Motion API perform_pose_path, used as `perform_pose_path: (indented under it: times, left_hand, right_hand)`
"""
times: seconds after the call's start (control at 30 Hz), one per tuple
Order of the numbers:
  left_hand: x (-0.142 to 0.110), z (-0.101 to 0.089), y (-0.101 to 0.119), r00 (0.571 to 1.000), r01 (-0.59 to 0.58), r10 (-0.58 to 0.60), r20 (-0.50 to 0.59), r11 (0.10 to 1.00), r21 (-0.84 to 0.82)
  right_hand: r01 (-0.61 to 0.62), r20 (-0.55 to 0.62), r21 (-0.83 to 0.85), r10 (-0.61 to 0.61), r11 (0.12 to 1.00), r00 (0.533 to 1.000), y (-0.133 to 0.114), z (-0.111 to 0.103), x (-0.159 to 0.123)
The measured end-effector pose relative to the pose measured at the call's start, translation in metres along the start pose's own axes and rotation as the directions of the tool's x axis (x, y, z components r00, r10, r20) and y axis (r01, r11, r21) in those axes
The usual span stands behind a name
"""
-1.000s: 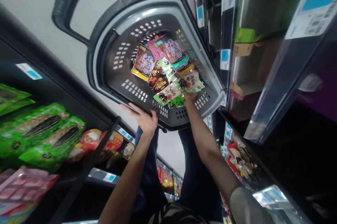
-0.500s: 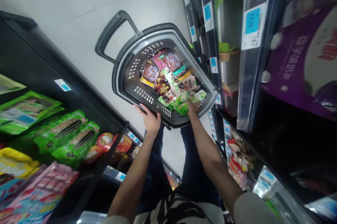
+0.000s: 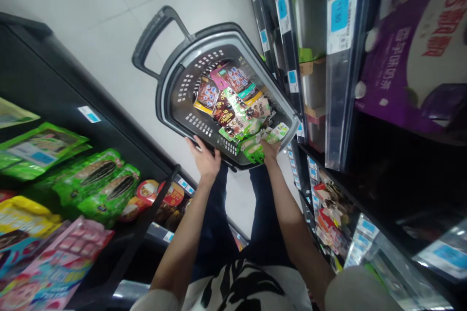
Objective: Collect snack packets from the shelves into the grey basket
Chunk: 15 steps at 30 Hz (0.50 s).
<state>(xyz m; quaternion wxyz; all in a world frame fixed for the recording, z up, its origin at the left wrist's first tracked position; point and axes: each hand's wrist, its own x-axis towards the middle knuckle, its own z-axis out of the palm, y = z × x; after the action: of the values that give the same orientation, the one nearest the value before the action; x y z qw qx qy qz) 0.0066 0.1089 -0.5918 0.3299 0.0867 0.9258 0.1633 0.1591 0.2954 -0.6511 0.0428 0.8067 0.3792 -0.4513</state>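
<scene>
- Pale tiled floor (image 3: 83,9), joint lines crossing ahead of basket
- Along right, shelving (image 3: 339,87) with clear-fronted rails, running down past the forearm
- Along left, dark shelf unit (image 3: 54,82), stocked toward the near end
- Between both, grey basket (image 3: 178,111) with slotted walls, near the legs; handle (image 3: 150,33) swung outward at far left; cannot tell what bears the weight
- On right shelving, purple carton (image 3: 386,82) with pale oval and red characters
- On left unit, pink pack (image 3: 69,252), yellow pack (image 3: 27,218), green bags (image 3: 91,172) picturing striped seeds
- Left hand (image 3: 204,157) laid on basket's near-left rim, fingers stretched and spread, thumb apart
- Right hand (image 3: 270,149) down inside the near end, bent over green-and-white packets (image 3: 255,145) and touching; fingertips partly covered, so cannot tell how far closed or whether gripping
- Farther in, two packs with blue characters (image 3: 207,93), a pink packet (image 3: 218,76) and dark red packet (image 3: 223,109) beside, overlapping in places
- Between these and right hand, beige-and-green packets (image 3: 260,109), heaped
- Smallest, blue-and-white price labels (image 3: 341,19) along shelf edges
</scene>
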Motion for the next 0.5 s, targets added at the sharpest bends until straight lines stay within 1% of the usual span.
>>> perform_pose_path:
  times: [0.07,0.13,0.17,0.23,0.3,0.37,0.43,0.5]
  left_hand:
    - [-0.004,-0.012,0.007,0.998,-0.047,0.049,-0.035,0.998,0.036]
    - [-0.005,-0.021,0.014,0.992,-0.126,0.126,-0.021,0.992,0.026]
    - [-0.005,-0.022,0.018,0.986,-0.168,0.168,0.02,0.986,0.001]
    - [0.0,-0.018,0.023,0.96,-0.23,0.236,0.153,0.972,-0.054]
    - [0.008,-0.005,0.026,0.912,-0.25,0.26,0.318,0.966,-0.072]
    - [0.018,0.013,0.028,0.858,-0.252,0.248,0.45,0.966,-0.052]
    - [0.026,0.033,0.029,0.818,-0.262,0.236,0.524,0.965,-0.025]
    - [0.031,0.052,0.033,0.795,-0.295,0.25,0.553,0.956,-0.009]
  right_hand:
    - [0.041,0.04,0.1,-0.046,0.994,0.998,-0.003,-0.017,-0.012]
    - [0.068,0.116,0.216,-0.095,0.974,0.989,-0.008,-0.035,-0.023]
    - [0.07,0.151,0.257,-0.111,0.964,0.982,-0.011,-0.045,-0.027]
    - [0.061,0.199,0.28,-0.12,0.958,0.973,-0.015,-0.065,-0.034]
    - [0.036,0.256,0.282,-0.111,0.959,0.96,-0.018,-0.084,-0.041]
    - [-0.014,0.315,0.293,-0.083,0.956,0.945,-0.019,-0.102,-0.049]
    - [-0.076,0.358,0.29,-0.035,0.954,0.933,-0.018,-0.12,-0.058]
    - [-0.117,0.379,0.27,0.006,0.956,0.925,-0.015,-0.135,-0.068]
